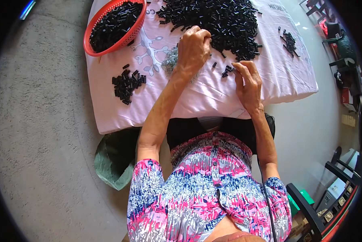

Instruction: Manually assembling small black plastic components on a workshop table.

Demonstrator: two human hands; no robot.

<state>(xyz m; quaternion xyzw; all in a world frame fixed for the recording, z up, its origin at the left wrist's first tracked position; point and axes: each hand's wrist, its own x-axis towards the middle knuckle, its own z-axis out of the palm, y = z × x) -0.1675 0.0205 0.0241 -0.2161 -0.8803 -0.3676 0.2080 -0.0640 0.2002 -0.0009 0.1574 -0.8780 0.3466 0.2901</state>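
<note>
A large heap of small black tube-shaped pieces lies on the pink cloth-covered table. At the heap's near edge my left hand is closed, fingers curled down; whatever they hold is hidden. Beneath and beside it lies a tangle of thin, pale, wire-like strands. To the right, my right hand is closed with bent fingers, its tips beside a few loose black pieces. I cannot make out what is between these fingertips.
A red plastic basket full of black pieces stands at the far left. Smaller piles sit at the left and far right. A green sack is by the table's near left corner; a dark chair frame stands at lower right.
</note>
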